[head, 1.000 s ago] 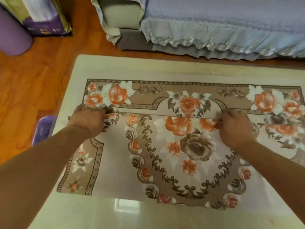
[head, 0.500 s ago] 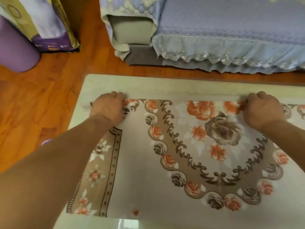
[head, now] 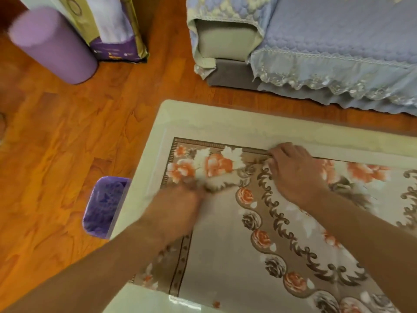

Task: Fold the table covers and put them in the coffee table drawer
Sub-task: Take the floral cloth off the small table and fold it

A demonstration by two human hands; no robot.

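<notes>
Head camera looks down on a pale cream glossy table (head: 225,123) carrying a beige floral table cover with orange roses and brown scrollwork (head: 259,233), which lies spread flat across the top, its near part folded over towards the far side so that a strip of the layer beneath shows at the far left corner. The right hand (head: 293,170) rests at the far edge of the cover, knuckles up, fingers curled down onto the brown border and apparently pinching the folded edge there. The left hand (head: 178,206) is closer in and to the left, just beside the rose cluster at the corner; it is smeared by motion blur, so whether it grips the cloth or merely presses on it cannot be told. The two hands are apart, with a stretch of scrollwork pattern between them, and both bare forearms reach in from the lower edge of the view. Left of the table, close against its side, stands a small bin lined with a crumpled purple plastic bag (head: 103,206) on the orange-brown wooden plank floor (head: 67,143). Farther off on the floor sit a lilac cylindrical roll (head: 54,46) and, touching it, a purple and olive printed package (head: 112,26). Beyond the table is a grey sofa draped in a quilted blue-lilac cover with a lace fringe (head: 338,53).
</notes>
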